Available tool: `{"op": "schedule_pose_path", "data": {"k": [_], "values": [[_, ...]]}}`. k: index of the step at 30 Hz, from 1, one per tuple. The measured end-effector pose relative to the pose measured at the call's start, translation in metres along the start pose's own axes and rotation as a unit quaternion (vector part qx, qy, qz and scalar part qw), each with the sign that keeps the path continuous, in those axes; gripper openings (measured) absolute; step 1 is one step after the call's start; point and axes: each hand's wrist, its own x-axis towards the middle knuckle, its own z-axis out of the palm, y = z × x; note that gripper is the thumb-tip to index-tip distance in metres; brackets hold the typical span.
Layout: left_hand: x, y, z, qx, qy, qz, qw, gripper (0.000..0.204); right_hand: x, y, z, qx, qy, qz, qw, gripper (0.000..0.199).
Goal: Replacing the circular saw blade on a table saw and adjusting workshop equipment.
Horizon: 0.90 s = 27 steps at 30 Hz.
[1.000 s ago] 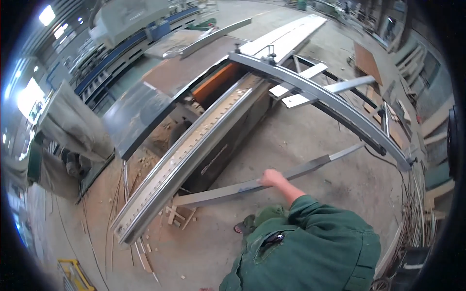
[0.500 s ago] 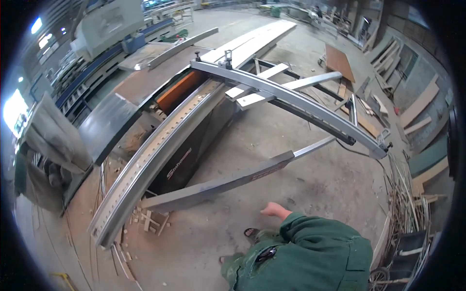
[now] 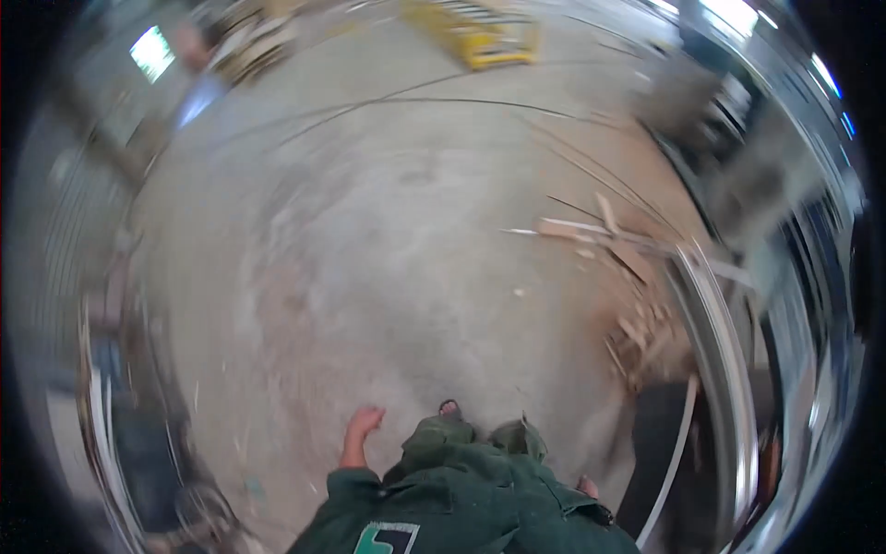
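Note:
My left hand point(image 3: 366, 423) hangs over the bare concrete floor to the left of my legs, its fingers loosely curved and nothing visible in them. Only a small part of my right hand point(image 3: 587, 485) shows beside my green jacket point(image 3: 461, 499); the sleeve and my body hide its fingers. Closest to the right hand is the dark side panel point(image 3: 660, 443) of a machine. Above that panel runs a long silvery metal rail point(image 3: 724, 369). Neither hand touches anything that I can make out.
Wood offcuts point(image 3: 646, 337) and longer strips point(image 3: 600, 231) litter the floor beside the machine at right. A yellow metal frame point(image 3: 503, 54) stands at the far side. A dark cart-like object point(image 3: 148, 452) is at lower left. Much of the scene is motion-blurred.
My view has swung round to the left. The machine's rail, earlier ahead of me at left, is now at my right. The yellow frame has come into sight at the far side.

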Motion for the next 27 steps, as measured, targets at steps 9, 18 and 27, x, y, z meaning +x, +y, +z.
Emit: {"op": "schedule_pose_path", "data": {"k": [9,18,27], "values": [[0.1,0.02,-0.219,-0.405,0.243,-0.047,0.88,0.03,0.214,-0.249,0.427,-0.392,0.156,-0.014,0.907,0.025],[0.184,0.042,-0.372,-0.465,0.312,-0.197,0.805,0.036,0.471,-0.304,0.978,-0.574,-0.024,0.09,0.814,0.041],[0.342,0.15,-0.488,-0.242,0.335,-0.317,0.854,0.028,0.703,-0.272,1.602,-0.602,-0.196,-0.152,0.759,0.036]]}}
